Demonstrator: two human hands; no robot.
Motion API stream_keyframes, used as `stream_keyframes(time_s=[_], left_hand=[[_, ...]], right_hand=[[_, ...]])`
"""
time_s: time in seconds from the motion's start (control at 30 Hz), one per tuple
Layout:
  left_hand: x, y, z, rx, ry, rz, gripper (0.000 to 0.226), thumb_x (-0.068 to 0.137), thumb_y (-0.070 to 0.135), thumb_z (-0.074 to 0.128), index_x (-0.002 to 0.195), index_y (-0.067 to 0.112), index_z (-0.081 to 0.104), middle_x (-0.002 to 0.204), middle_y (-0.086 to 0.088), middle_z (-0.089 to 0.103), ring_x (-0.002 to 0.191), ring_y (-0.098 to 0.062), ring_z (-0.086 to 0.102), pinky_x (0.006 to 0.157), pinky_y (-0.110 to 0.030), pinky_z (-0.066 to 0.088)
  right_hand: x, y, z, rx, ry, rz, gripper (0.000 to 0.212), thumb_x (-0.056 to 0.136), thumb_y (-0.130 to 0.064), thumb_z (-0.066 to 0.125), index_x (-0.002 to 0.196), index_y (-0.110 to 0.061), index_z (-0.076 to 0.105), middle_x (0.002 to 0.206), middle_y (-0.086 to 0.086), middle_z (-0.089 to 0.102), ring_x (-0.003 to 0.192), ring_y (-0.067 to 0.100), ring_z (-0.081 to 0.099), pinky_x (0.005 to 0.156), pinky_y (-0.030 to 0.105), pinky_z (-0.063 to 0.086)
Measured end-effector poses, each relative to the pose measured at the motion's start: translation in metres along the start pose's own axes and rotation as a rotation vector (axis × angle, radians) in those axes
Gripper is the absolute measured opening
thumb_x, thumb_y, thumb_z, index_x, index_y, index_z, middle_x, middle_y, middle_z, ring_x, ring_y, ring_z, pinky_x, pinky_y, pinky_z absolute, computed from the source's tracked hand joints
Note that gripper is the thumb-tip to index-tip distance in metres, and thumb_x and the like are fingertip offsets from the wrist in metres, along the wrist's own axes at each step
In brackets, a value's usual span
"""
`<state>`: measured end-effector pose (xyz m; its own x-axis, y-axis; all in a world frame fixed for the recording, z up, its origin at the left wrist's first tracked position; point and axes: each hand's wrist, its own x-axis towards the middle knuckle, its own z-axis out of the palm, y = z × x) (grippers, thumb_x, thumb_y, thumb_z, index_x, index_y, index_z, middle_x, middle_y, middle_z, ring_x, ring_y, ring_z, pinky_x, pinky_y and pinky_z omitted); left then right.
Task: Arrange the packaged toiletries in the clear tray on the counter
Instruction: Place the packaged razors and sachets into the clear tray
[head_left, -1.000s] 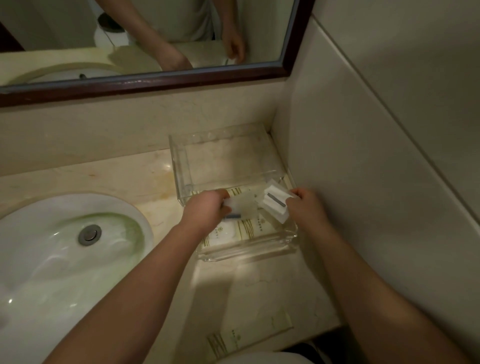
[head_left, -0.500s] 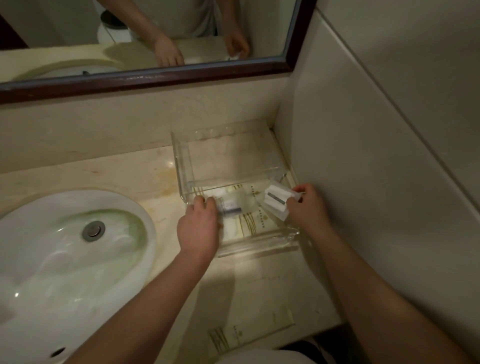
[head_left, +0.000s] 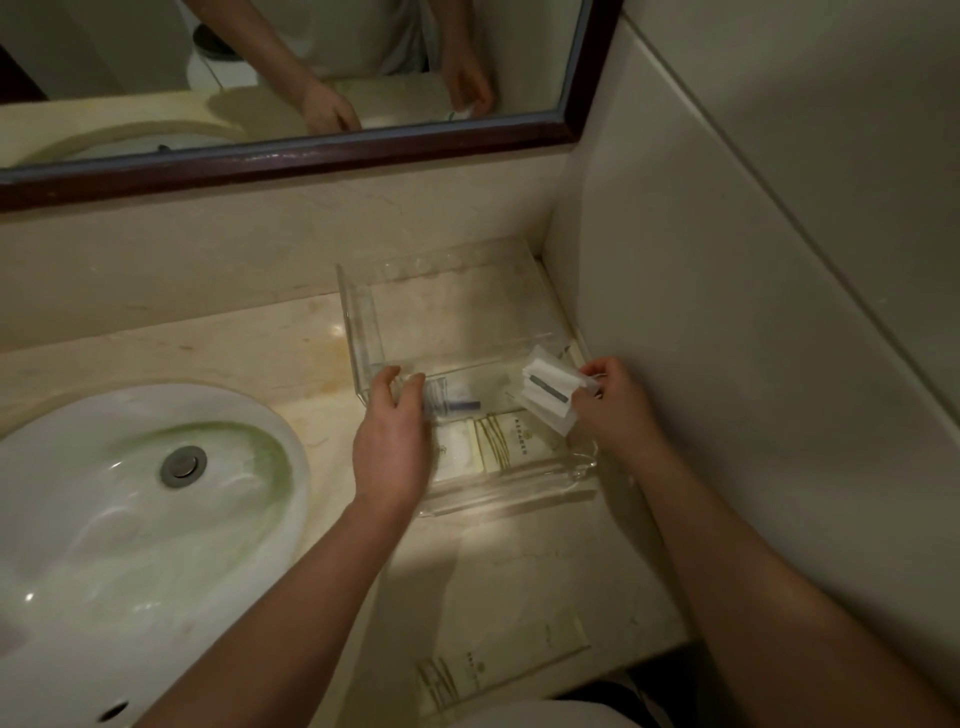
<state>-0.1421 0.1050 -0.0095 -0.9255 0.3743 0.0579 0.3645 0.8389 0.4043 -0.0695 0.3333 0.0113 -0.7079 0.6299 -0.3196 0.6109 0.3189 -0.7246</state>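
Pinching a white packet (head_left: 549, 385) between the thumb and fingertips of my right hand (head_left: 615, 402), I hold it tilted over the tray's 3 o'clock edge; its clear, crinkly wrap shows a white folded item with one dark grey bar across it, and I can read no words on it. My left hand (head_left: 393, 441) sits at the tray's 9 o'clock side, thumb and fingers curled at its near-left corner; I cannot tell whether they grip the wall or only touch it.

The clear tray (head_left: 358, 306) is a rectangular box of glossy, see-through plastic with thick walls and a cross wall partway along, set on the counter (head_left: 223, 343) in the corner at about 1 o'clock from the sink (head_left: 130, 519). Its far half shows only bare base. In the near half lie a clear sachet with a blue piece (head_left: 457, 404), a white round-marked pack (head_left: 452, 452) and a cream sachet (head_left: 511, 441) printed with olive stripes, a small emblem and a line of lettering too small to read.

A matching cream sachet (head_left: 498, 662) lies flat at 6 o'clock on the veined, polished stone, near the counter's edge. The sink is a smooth white oval basin with a metal drain (head_left: 182, 466).
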Motion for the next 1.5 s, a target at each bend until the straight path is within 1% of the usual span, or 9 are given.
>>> stream_keyframes(time_s=[0.1, 0.17, 0.27, 0.4, 0.53, 0.7, 0.93, 1.2, 1.5], left_hand=[[-0.010, -0.003, 0.003, -0.014, 0.003, 0.136, 0.040, 0.078, 0.001, 0.063, 0.117, 0.007, 0.059, 0.130, -0.022, 0.049, 0.109, -0.038, 0.054, 0.080, -0.041, 0.054], [-0.017, -0.005, 0.009, 0.060, -0.024, 0.223, 0.042, 0.083, 0.011, 0.062, 0.125, 0.008, 0.057, 0.134, -0.020, 0.050, 0.119, -0.038, 0.049, 0.096, -0.043, 0.047], [-0.025, -0.005, 0.018, 0.175, -0.171, 0.223, 0.065, 0.095, 0.042, 0.047, 0.148, 0.008, 0.032, 0.157, -0.018, 0.025, 0.146, -0.035, 0.018, 0.117, -0.045, 0.026], [-0.019, -0.008, 0.020, 0.244, -0.295, 0.205, 0.075, 0.097, 0.056, 0.024, 0.154, 0.010, 0.006, 0.162, -0.013, -0.004, 0.149, -0.029, -0.010, 0.121, -0.045, 0.008], [-0.016, -0.005, 0.018, 0.302, -0.265, 0.162, 0.074, 0.094, 0.057, 0.032, 0.153, 0.015, 0.016, 0.161, -0.016, 0.008, 0.147, -0.038, 0.001, 0.118, -0.051, 0.007], [-0.022, 0.003, 0.020, 0.280, -0.127, 0.040, 0.072, 0.078, 0.048, 0.063, 0.139, 0.016, 0.045, 0.145, -0.021, 0.038, 0.126, -0.041, 0.038, 0.097, -0.052, 0.036], [-0.018, 0.015, 0.026, 0.189, -0.167, 0.272, 0.066, 0.090, 0.043, 0.051, 0.147, 0.015, 0.032, 0.156, -0.015, 0.025, 0.145, -0.038, 0.019, 0.116, -0.053, 0.020], [-0.015, 0.017, 0.033, 0.206, -0.247, 0.266, 0.068, 0.095, 0.050, 0.037, 0.152, 0.017, 0.020, 0.161, -0.010, 0.011, 0.148, -0.036, 0.002, 0.119, -0.053, 0.007], [-0.016, 0.016, 0.021, 0.164, -0.230, 0.290, 0.065, 0.089, 0.036, 0.054, 0.146, 0.012, 0.034, 0.154, -0.013, 0.030, 0.144, -0.040, 0.018, 0.116, -0.052, 0.019]], right_hand=[[0.003, -0.001, 0.001, -0.048, -0.038, -0.008, 0.020, 0.086, -0.012, 0.054, 0.102, -0.021, 0.048, 0.101, 0.003, 0.062, 0.085, 0.022, 0.062, 0.065, 0.028, 0.046], [0.005, 0.000, 0.002, -0.066, -0.059, -0.011, 0.020, 0.086, -0.011, 0.054, 0.102, -0.021, 0.048, 0.100, 0.001, 0.061, 0.083, 0.022, 0.061, 0.062, 0.027, 0.044], [0.006, 0.001, 0.008, -0.077, -0.090, -0.012, 0.020, 0.084, -0.012, 0.053, 0.101, -0.021, 0.048, 0.099, 0.003, 0.062, 0.081, 0.025, 0.063, 0.065, 0.032, 0.052], [0.009, 0.000, 0.017, -0.107, -0.125, -0.015, 0.019, 0.084, -0.013, 0.052, 0.101, -0.020, 0.049, 0.100, 0.004, 0.062, 0.083, 0.024, 0.062, 0.062, 0.031, 0.051], [0.015, -0.005, 0.020, -0.093, -0.080, -0.024, 0.025, 0.085, -0.019, 0.059, 0.108, -0.020, 0.050, 0.095, 0.001, 0.061, 0.087, 0.022, 0.062, 0.071, 0.031, 0.050], [0.023, -0.010, 0.021, -0.084, 0.082, -0.003, 0.027, 0.085, -0.027, 0.068, 0.102, -0.020, 0.048, 0.081, -0.007, 0.057, 0.085, 0.021, 0.062, 0.071, 0.031, 0.047], [0.003, -0.021, 0.034, -0.351, 0.182, -0.213, 0.028, 0.083, -0.030, 0.067, 0.104, -0.015, 0.054, 0.109, 0.008, 0.056, 0.089, 0.028, 0.059, 0.070, 0.030, 0.041], [-0.010, -0.005, 0.068, -0.610, 0.116, -0.378, 0.042, 0.088, -0.029, 0.059, 0.130, -0.031, 0.056, 0.138, 0.007, 0.049, 0.124, 0.028, 0.044, 0.090, 0.038, 0.046], [-0.008, -0.005, 0.064, -0.604, -0.037, -0.388, 0.058, 0.083, -0.022, 0.057, 0.140, -0.021, 0.047, 0.146, 0.016, 0.039, 0.131, 0.037, 0.039, 0.103, 0.043, 0.039]])
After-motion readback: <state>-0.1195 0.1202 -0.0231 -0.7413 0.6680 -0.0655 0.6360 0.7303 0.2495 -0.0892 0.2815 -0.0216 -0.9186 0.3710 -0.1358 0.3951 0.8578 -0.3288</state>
